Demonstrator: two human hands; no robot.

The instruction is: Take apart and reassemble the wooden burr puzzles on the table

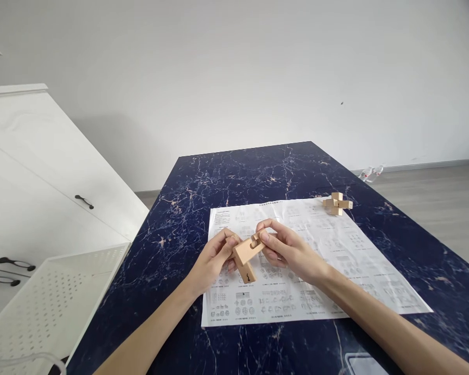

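Two notched wooden puzzle blocks meet at an angle between my hands, above the printed sheet. My left hand (214,258) is closed on the joint, thumb and fingers around the lower block (245,270), which has a dark mark near its end. With thumb and fingertips, my right hand (287,247) pinches the far end of the upper notched block (248,251). A cut-out shows close to my right thumb. Whether the two blocks interlock, I cannot tell; my fingers hide part of them.
The white instruction sheet (320,291), with rows of small diagrams, lies creased on the dark blue marbled table (234,179). An assembled wooden cross puzzle (337,204) stands on its far right corner. A clear-edged object (365,363) lies at the front edge. White cabinets (54,172) stand left.
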